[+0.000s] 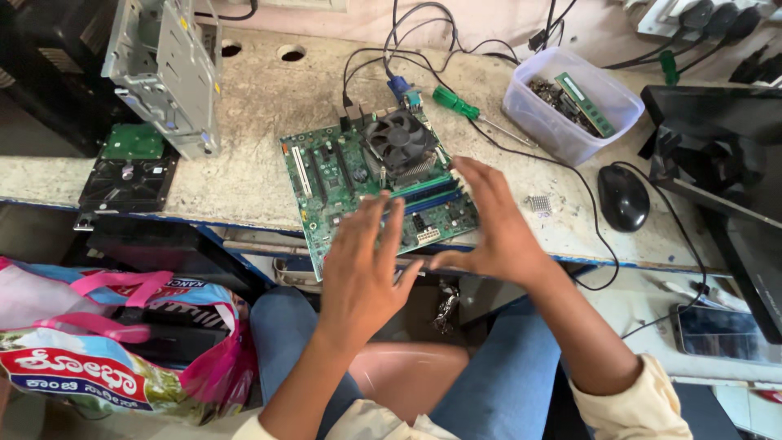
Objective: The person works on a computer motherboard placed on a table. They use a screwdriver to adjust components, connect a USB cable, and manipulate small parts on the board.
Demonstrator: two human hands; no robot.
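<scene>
Motherboard, green with a black fan cooler, lies flat on the worn bench, just beyond your fingertips. Your 2 hands hang over its near edge, left hand and right hand both spread, grasping nothing; contact seems unlikely, but blur hides it. A green screwdriver lies past your right hand.

Bare hands, left, right; cream sleeves pushed up past the forearms; blue jeans.
</scene>
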